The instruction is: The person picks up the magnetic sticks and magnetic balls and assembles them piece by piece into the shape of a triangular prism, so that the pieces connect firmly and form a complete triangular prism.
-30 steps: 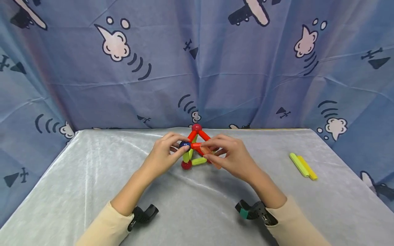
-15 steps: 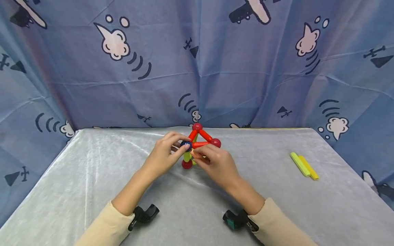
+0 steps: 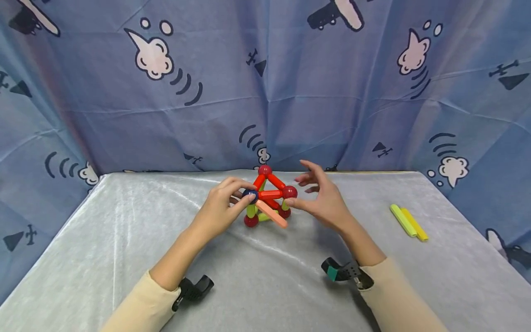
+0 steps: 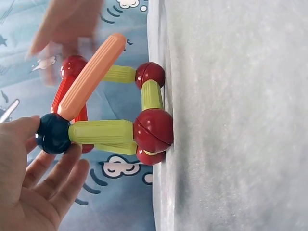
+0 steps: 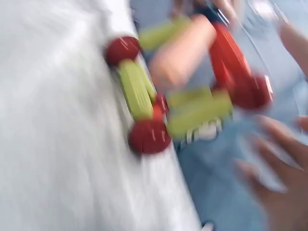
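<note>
A frame of balls and ribbed rods stands on the table, with red balls (image 3: 251, 221) at its base corners and yellow-green rods (image 4: 102, 132) as uprights. My left hand (image 3: 224, 203) pinches the dark blue ball (image 4: 53, 133) at an upper corner. From that ball an orange rod (image 3: 271, 214) juts out, its far end free. Red rods (image 3: 270, 194) join the upper balls. My right hand (image 3: 325, 196) is spread beside the upper right red ball (image 3: 290, 192) and holds nothing; whether its thumb touches the ball I cannot tell. The right wrist view is blurred.
A yellow-green rod (image 3: 403, 220) and a yellow rod (image 3: 415, 224) lie side by side on the table's right part. The table wears a pale grey cloth (image 3: 137, 240). A blue printed curtain (image 3: 224, 92) hangs behind its far edge.
My right hand carried the orange rod left to the blue ball, let it go there, then drew back right with fingers spread. My left hand has kept its pinch on the blue ball.
</note>
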Action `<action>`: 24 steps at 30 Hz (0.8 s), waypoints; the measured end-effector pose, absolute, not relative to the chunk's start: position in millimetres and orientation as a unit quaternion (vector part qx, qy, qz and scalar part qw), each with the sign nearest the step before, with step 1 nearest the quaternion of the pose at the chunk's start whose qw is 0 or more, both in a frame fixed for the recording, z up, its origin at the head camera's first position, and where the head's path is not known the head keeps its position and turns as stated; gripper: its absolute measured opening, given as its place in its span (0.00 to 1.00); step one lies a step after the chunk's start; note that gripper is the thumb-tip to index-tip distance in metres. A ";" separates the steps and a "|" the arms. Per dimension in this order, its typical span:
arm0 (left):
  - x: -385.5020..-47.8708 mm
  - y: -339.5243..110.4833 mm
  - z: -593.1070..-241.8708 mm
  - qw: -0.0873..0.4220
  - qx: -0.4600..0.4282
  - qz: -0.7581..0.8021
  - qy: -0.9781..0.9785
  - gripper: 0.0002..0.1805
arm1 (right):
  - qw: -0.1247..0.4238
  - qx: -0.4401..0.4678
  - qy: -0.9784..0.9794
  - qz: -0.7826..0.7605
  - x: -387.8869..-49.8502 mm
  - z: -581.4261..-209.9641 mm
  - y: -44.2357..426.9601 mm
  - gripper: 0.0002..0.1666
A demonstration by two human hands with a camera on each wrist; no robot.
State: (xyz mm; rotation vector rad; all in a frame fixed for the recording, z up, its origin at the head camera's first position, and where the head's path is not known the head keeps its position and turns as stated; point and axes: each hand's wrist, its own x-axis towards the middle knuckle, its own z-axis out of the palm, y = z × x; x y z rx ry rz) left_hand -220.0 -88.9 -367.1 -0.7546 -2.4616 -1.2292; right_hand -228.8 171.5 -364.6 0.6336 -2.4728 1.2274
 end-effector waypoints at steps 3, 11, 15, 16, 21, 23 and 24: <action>-219.2 -86.3 -368.7 0.154 -0.254 -0.431 -0.852 0.12 | -0.018 0.191 -0.875 0.444 -236.6 -379.0 180.3 0.69; -215.0 -78.2 -368.5 0.150 -0.214 -0.439 -0.859 0.13 | 0.004 0.203 -0.875 0.440 -240.0 -404.2 166.1 0.65; -214.7 -78.6 -368.4 0.152 -0.208 -0.439 -0.861 0.12 | 0.040 0.220 -0.870 0.440 -241.1 -407.0 162.3 0.58; -214.7 -78.6 -368.4 0.153 -0.209 -0.439 -0.861 0.12 | 0.047 0.224 -0.867 0.442 -241.3 -407.8 161.8 0.56; -214.9 -77.5 -369.1 0.152 -0.210 -0.439 -0.860 0.12 | 0.081 0.233 -0.861 0.445 -241.8 -414.6 160.8 0.51; -214.5 -76.9 -369.2 0.151 -0.209 -0.440 -0.860 0.12 | 0.095 0.229 -0.864 0.439 -242.1 -417.4 160.4 0.49; -214.2 -76.7 -369.2 0.150 -0.209 -0.439 -0.861 0.12 | 0.100 0.226 -0.865 0.437 -242.4 -418.7 160.3 0.48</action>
